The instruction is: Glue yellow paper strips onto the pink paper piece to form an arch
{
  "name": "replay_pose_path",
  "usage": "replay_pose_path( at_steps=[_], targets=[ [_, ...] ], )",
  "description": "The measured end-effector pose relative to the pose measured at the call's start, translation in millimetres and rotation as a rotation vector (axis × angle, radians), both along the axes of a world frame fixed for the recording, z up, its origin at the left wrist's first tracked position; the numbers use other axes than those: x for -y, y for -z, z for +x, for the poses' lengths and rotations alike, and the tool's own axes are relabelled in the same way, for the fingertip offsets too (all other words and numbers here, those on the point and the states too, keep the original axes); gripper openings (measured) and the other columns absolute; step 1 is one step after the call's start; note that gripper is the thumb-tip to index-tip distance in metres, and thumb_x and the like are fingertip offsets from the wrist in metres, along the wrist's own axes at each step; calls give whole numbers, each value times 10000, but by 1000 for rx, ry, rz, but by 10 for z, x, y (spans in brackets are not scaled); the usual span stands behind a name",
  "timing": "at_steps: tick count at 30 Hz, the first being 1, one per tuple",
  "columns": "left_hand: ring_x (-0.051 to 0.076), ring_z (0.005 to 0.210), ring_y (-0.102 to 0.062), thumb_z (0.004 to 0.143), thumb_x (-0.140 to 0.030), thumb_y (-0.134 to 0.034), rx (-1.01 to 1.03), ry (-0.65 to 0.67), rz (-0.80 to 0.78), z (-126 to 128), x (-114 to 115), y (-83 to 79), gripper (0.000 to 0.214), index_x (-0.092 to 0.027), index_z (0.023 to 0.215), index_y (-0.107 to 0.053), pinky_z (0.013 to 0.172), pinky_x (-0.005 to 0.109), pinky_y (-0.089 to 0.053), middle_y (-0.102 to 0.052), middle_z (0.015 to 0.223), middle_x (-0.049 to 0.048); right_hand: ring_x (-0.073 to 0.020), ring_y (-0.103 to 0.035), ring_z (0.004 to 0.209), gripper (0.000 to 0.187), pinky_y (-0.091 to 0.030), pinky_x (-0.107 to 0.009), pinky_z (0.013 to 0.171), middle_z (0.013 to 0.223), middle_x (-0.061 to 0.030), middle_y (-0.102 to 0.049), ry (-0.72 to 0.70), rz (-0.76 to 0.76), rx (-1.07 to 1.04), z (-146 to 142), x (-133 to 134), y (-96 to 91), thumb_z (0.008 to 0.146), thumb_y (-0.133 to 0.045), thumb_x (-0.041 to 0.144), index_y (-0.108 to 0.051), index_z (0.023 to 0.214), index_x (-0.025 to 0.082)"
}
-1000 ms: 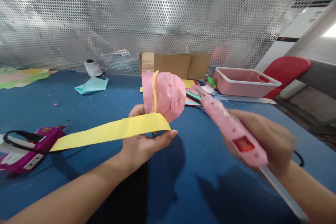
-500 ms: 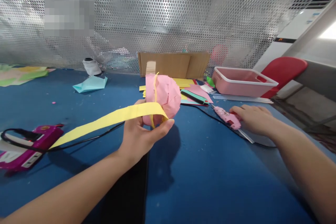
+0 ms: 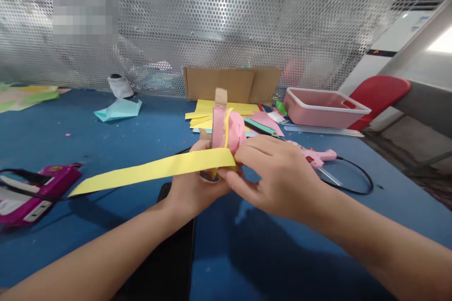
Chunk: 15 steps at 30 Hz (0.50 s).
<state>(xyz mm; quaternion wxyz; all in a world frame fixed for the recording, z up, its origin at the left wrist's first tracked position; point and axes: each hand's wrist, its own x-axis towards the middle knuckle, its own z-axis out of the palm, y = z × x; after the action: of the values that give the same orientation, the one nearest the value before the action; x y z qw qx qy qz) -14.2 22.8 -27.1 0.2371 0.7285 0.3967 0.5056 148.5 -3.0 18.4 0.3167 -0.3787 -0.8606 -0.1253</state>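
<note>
above the table (image 3: 106, 141), the left hand (image 3: 192, 188) gripped the pink paper ball (image 3: 236, 131) and the right hand (image 3: 278, 176) pinched the yellow strip (image 3: 151, 171) against it. only that end seemed attached; the rest trailed loose. the glue gun (image 3: 316, 156) lay aside.

Pink paper ball (image 3: 233, 131) — yellow strip (image 3: 155, 171) attached

Both hands (image 3: 247, 174) on pink paper ball (image 3: 233, 131) (yellow strip (image 3: 155, 171))

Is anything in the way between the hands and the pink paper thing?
Nothing visible is. The left hand holds the pink paper shape from below, and the right hand grips it where the yellow strip ends. The pink glue gun lies apart on the table.
</note>
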Motion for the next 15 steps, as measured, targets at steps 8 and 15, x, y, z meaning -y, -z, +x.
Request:
replay_pose_path(
  at_steps=[8,15],
  targets=[
    [89,473,-415,589,-424,-781,-95,-243,-77,20,52,-45,352,-198,682,-527,415,211,-339,-499,555,-51,-71,-318,458,351,-232,-241,460,458,50,-324,103,-440,-460,-17,-207,77,825,-428,245,-330,492,193],
    [84,530,-416,650,-429,-764,-83,-158,-110,16,64,-54,350,-199,779,-535,467,197,-366,-511,623,-59,-78,-363,466,356,-257,-237,447,478,36,-412,155,-577,-733,-99,-150,232,831,-440,335,-410,508,189]
  ],
)
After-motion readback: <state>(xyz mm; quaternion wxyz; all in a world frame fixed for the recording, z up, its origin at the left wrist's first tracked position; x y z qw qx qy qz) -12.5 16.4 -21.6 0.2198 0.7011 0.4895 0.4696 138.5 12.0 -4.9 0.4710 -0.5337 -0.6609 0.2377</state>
